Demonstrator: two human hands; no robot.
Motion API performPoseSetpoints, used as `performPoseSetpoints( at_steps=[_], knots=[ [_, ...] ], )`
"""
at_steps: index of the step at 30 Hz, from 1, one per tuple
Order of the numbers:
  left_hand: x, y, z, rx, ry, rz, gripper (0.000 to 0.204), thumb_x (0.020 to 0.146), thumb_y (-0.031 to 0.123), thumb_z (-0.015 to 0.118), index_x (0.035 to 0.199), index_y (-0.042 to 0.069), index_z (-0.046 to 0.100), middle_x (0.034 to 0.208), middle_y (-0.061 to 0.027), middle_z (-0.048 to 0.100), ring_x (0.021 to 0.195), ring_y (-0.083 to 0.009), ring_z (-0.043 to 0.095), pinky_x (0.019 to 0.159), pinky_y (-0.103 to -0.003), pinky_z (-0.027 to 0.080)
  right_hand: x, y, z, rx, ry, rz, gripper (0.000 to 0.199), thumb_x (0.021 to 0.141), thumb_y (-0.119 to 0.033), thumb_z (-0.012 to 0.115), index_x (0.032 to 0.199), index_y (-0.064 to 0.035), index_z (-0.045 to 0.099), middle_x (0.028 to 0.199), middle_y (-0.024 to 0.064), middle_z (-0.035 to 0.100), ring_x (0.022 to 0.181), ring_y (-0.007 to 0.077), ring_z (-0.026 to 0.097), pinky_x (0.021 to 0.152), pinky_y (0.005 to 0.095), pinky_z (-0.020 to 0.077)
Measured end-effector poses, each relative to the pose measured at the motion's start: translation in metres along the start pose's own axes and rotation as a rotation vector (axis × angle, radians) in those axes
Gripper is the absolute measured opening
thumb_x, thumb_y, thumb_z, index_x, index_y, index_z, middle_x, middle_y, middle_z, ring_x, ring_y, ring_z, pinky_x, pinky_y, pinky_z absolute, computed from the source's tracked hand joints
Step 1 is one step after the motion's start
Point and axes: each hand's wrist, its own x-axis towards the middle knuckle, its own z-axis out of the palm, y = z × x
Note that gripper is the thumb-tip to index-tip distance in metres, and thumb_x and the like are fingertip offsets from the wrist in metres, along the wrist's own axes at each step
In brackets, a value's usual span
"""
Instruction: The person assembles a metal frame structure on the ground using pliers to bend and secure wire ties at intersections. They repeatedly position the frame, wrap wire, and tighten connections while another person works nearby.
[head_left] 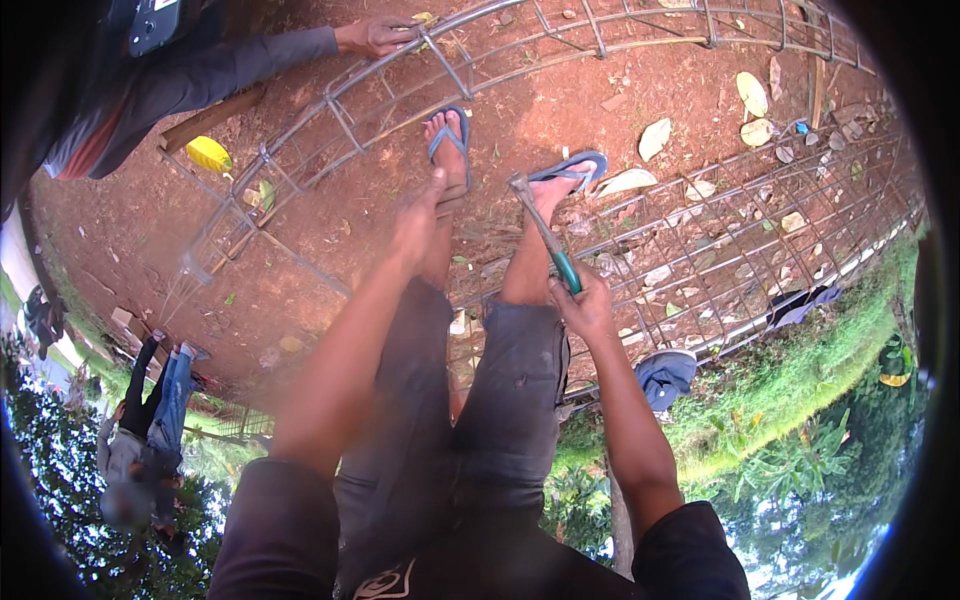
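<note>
Loosening the closed grip of the right hand [587, 302] could drop the green-handled pincers [546, 235], near the frame's centre, onto the exposed right foot [560, 184]; whether the left hand [418, 218], beside the left shin [436, 264], holds anything cannot be told.

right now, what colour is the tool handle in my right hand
Green: the metal-shafted tool's handle, best in head view.
</note>
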Motion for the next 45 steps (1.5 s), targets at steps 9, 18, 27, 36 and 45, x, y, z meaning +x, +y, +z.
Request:
performPoseSetpoints(
  at_steps=[9,18,27,36,45],
  knots=[
    [-0.013,0.012,0.037,0.436,-0.199,0.126,0.031,0.094,0.025,0.058,0.105,-0.004,0.062,0.087,-0.0072,0.067,0.071,-0.0120,0.063,0.064,-0.026,0.050,0.019,-0.009,-0.027,0.140,-0.019,-0.176,0.015,0.083,-0.016,0.067,0.086,-0.0024,0.063,0.081,0.0125,0.059,0.073,0.0285,0.058,0.065,0.0361,0.0462],
    [-0.022,0.057,0.005,0.352,-0.199,0.030,0.026,0.094,0.024,0.057,0.100,0.001,0.066,0.075,-0.0033,0.066,0.060,-0.0052,0.056,0.050,-0.019,0.039,0.021,-0.042,-0.020,0.268,-0.151,-0.101,0.019,0.083,-0.012,0.068,0.100,-0.0025,0.066,0.099,0.0143,0.060,0.090,0.0272,0.060,0.082,0.0351,0.0466],
    [-0.006,0.048,-0.010,0.756,0.198,0.424,0.029,0.094,0.026,0.056,0.101,-0.001,0.066,0.075,-0.0030,0.066,0.052,-0.0061,0.052,0.047,-0.023,0.043,0.035,-0.033,-0.060,0.010,-0.186,-0.238,0.022,0.078,-0.013,0.071,0.097,-0.0040,0.065,0.108,0.0151,0.058,0.098,0.0352,0.058,0.084,0.0421,0.0465],
    [-0.015,0.028,-0.023,0.674,0.225,0.446,0.031,0.090,0.026,0.062,0.103,-0.001,0.067,0.073,-0.0034,0.065,0.065,-0.0068,0.055,0.059,-0.025,0.045,0.042,-0.050,-0.071,-0.102,0.043,0.015,0.021,0.084,-0.021,0.067,0.086,-0.0007,0.063,0.074,0.0157,0.057,0.067,0.0332,0.058,0.063,0.0429,0.0451],
    [-0.033,-0.007,-0.041,0.541,0.312,0.471,0.032,0.088,0.027,0.064,0.100,-0.003,0.068,0.070,-0.0044,0.064,0.064,-0.0091,0.055,0.059,-0.026,0.045,0.009,-0.050,-0.032,-0.153,0.169,0.159,0.030,0.089,-0.029,0.061,0.082,0.0003,0.064,0.065,0.0199,0.057,0.057,0.0350,0.056,0.056,0.0449,0.0432]
  ],
)
